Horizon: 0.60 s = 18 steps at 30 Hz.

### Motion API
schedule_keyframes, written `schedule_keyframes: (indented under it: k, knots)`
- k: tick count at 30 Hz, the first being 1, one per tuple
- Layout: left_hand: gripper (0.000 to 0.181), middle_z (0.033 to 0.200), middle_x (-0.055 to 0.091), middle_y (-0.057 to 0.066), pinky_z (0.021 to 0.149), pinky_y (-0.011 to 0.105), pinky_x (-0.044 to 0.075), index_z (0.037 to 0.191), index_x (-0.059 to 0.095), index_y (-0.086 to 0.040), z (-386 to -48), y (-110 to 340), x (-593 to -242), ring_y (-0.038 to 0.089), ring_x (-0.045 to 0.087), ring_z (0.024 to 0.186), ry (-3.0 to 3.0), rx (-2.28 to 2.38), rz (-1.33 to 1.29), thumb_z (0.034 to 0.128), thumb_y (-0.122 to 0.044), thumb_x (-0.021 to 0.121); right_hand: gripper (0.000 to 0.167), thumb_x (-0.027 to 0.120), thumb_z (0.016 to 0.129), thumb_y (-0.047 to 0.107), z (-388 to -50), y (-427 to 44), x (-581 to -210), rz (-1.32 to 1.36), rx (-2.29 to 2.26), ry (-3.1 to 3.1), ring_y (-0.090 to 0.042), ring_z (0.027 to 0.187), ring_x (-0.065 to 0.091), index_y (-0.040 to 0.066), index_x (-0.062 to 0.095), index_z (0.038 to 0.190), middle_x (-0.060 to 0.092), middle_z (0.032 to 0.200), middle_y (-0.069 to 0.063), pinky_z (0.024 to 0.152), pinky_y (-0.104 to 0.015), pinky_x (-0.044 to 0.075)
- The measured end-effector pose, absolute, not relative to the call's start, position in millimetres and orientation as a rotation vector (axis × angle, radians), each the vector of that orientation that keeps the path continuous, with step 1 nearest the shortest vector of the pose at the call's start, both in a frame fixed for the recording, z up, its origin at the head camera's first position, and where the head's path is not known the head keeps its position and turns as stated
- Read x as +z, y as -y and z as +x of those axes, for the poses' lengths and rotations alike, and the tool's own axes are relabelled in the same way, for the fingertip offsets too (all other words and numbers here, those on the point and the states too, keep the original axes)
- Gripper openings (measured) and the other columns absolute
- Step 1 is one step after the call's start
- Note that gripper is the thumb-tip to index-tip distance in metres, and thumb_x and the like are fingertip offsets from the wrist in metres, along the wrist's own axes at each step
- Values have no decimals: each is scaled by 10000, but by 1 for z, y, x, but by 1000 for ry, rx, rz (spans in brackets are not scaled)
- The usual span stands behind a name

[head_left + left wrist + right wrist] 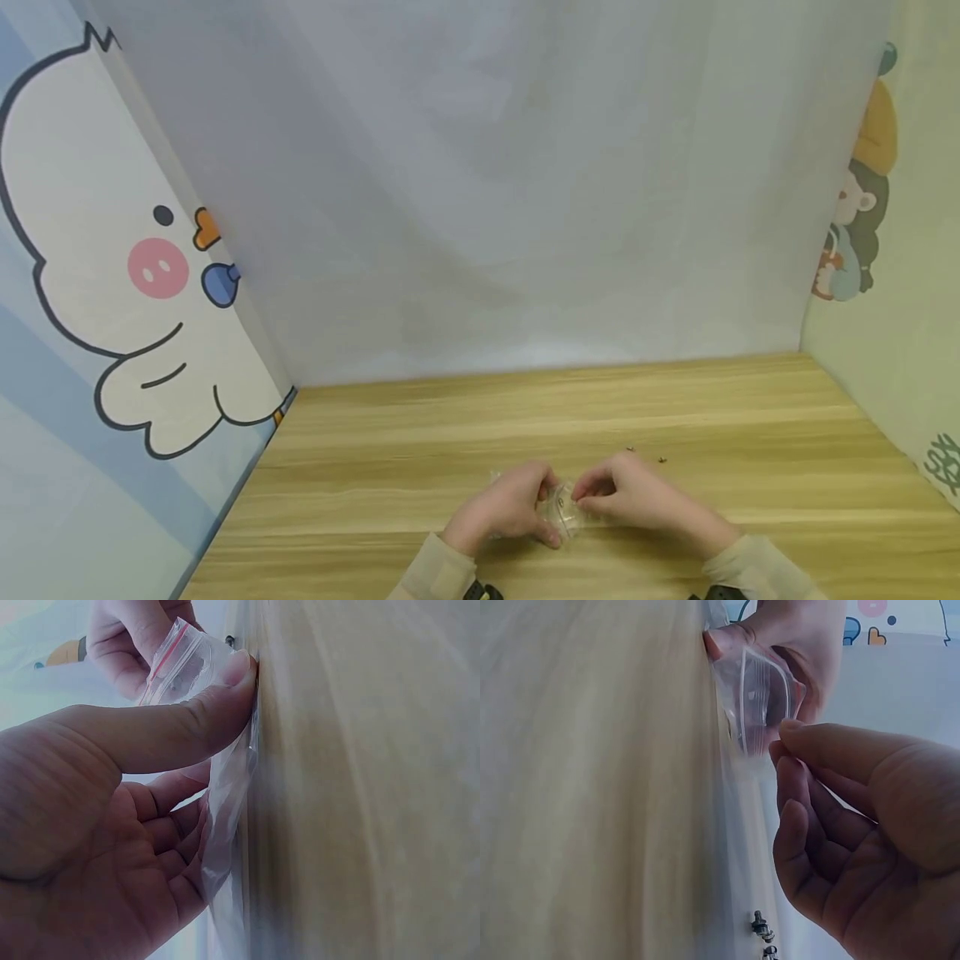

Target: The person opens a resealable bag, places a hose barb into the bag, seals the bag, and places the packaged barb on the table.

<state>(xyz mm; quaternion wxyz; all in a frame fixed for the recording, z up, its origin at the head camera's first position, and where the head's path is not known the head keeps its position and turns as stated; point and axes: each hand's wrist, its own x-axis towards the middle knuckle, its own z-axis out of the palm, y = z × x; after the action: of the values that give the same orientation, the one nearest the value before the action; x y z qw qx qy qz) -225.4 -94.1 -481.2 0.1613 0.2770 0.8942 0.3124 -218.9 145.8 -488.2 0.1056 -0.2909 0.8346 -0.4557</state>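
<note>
A small clear zip-lock bag [567,518] with a red line along its seal [166,654] lies low over the wooden table. My left hand [506,504] grips it, the thumb on the near side and the fingers behind. Its mouth [765,697] gapes toward my right hand [637,497], whose thumb and index fingertip pinch at the edge of the opening. The other right fingers are curled in. Something tiny and brassy [561,502] shows at the bag; its kind is too small to tell. Whether a small part hides in the right pinch cannot be seen.
Two small metal screw-like pieces, one [631,449] at the left and one [662,460] at the right, lie on the wooden table [375,450] just beyond my right hand. A pale curtain [525,208] hangs behind, with cartoon-printed panels at both sides.
</note>
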Motion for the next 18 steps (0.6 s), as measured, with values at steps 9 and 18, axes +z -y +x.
schedule_keyframes:
  k: [9,18]
  knots:
    - [602,929,535,-35,708,239,453,1126,624,-86,-226,93,-482,63,461,762,-2562,872,780,685,-125,1031,84,794,931,54,-218,-146,-486,-886,-1354,-2441,-35,788,636,88,818,1004,791,982,-8,662,-241,541]
    - [582,918,534,-37,700,242,446,1110,627,-89,-226,94,-481,67,460,759,-2545,894,772,691,-118,1029,94,814,925,101,-218,-148,-481,-833,-1333,-2457,-58,806,647,83,819,1017,790,990,-3,675,-251,539]
